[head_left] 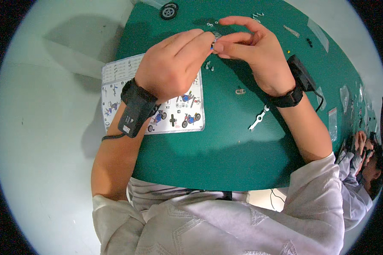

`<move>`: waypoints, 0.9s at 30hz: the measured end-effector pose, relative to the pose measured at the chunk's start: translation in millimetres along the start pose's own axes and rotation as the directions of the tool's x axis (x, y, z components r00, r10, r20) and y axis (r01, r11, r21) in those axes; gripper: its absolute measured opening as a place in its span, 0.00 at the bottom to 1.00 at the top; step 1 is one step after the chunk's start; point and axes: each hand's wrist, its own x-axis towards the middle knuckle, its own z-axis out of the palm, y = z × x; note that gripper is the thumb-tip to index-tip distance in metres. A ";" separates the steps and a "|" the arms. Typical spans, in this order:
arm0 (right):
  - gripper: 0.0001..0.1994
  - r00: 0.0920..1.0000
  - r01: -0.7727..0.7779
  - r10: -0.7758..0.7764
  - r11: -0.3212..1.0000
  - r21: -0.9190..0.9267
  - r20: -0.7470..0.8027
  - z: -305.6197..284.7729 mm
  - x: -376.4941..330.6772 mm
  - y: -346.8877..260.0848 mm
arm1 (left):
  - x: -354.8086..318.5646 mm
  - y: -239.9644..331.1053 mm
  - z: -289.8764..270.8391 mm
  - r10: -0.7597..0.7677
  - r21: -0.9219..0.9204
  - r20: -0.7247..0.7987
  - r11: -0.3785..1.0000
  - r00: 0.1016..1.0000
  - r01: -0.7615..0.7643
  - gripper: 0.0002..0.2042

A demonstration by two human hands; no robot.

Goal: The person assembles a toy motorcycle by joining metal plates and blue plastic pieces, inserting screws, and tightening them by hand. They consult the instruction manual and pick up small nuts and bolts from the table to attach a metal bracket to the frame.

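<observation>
My left hand [171, 63] and my right hand [264, 59] meet over the far part of the table. Between their fingertips is a small silvery part with a bit of blue [214, 41]; most of it is hidden by the fingers. My left fingers are closed around it, while my right thumb and a finger pinch its other side. Below the hands lie several small metal fasteners [209, 66]. Beneath my left wrist rests a printed instruction sheet [157, 123] with pictures of a model motorcycle. A small flat silver wrench [258, 118] lies below my right wrist.
On the green table [208, 157] are a black toy wheel [169, 11] at the far left, a small clear piece [240, 91], screws [258, 17] at the back and plastic bags [332, 123] on the right. A white wall stands left; another person [361, 170] sits at the right.
</observation>
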 end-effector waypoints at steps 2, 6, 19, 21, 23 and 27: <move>0.26 1.000 0.017 -0.017 1.000 -0.024 0.010 -0.8 -0.2 -0.3 | -0.1 0.0 0.6 0.002 -0.012 0.004 1.000 1.000 -0.002 0.13; 0.26 1.000 -0.012 0.012 1.000 -0.010 0.002 -0.1 0.1 0.0 | -2.7 -2.7 5.7 -0.001 -0.036 -0.032 0.999 0.999 0.000 0.13; 0.25 0.999 -0.042 0.043 0.993 0.114 -0.006 -1.3 1.5 4.7 | -4.4 -5.9 7.8 -0.071 -0.071 -0.072 0.995 0.995 0.066 0.13; 0.24 1.000 -0.011 0.012 0.996 0.093 -0.011 -0.3 0.9 5.5 | -5.0 -6.4 7.5 -0.074 -0.076 -0.072 0.995 0.995 0.068 0.13; 0.24 0.999 0.053 -0.052 0.997 0.050 -0.012 1.1 -0.5 5.6 | -5.4 -7.2 8.1 -0.076 -0.081 -0.073 0.994 0.994 0.070 0.12; 0.24 0.995 0.101 -0.101 0.995 0.026 -0.013 2.9 -0.6 7.2 | -5.4 -7.5 8.6 -0.099 -0.096 -0.106 0.991 0.989 0.089 0.12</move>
